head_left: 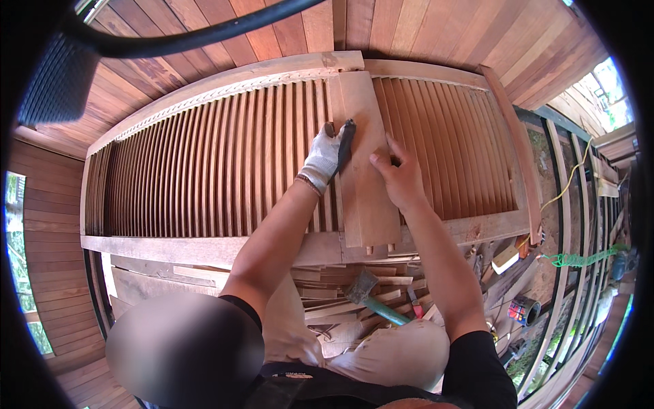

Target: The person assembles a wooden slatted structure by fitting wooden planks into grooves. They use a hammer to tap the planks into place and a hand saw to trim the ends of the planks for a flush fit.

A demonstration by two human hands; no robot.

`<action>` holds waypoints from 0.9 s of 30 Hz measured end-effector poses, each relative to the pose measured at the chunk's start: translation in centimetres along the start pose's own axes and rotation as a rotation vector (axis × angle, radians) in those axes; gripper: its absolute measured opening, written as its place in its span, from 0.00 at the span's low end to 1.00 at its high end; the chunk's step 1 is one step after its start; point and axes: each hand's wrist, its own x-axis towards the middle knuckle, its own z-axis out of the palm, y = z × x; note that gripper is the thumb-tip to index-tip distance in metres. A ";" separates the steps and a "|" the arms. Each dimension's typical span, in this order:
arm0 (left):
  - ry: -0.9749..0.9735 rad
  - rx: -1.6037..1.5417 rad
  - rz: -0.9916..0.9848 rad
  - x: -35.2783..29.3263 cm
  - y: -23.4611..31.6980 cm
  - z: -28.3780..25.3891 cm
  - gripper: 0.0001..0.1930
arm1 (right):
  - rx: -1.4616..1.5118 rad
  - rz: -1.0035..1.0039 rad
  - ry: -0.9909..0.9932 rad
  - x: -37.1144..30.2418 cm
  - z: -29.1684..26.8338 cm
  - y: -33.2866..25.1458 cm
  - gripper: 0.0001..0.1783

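Observation:
A large wooden louvered panel (204,240) lies in front of me, its many slats set inside a frame. Across it rests a smooth wooden board (371,211), with small tenons showing at its near end. My left hand (328,153), in a white-grey glove with dark fingertips, closes on the board's left edge. Bare, my right hand (402,174) holds the opposite edge, thumb on top and fingers along the side. The undersides of the fingers are partly hidden.
A hammer with a green handle (387,311) lies near my knees among loose wood strips (327,310). Close by is a red-handled tool (415,305). To the right stand an open can (523,311) and a yellow cord (569,184). Plank walls (51,218) surround the panel.

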 end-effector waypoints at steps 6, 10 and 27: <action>0.087 0.090 -0.055 0.0 -1.0 0.6 0.17 | -0.045 -0.062 0.050 1.1 1.5 0.9 0.40; 0.085 -0.326 -0.332 0.5 -1.8 1.5 0.23 | 0.084 0.007 0.018 1.5 1.8 0.9 0.39; 0.147 0.147 0.008 1.3 -6.6 2.1 0.21 | 0.038 0.019 0.001 2.3 2.8 0.2 0.38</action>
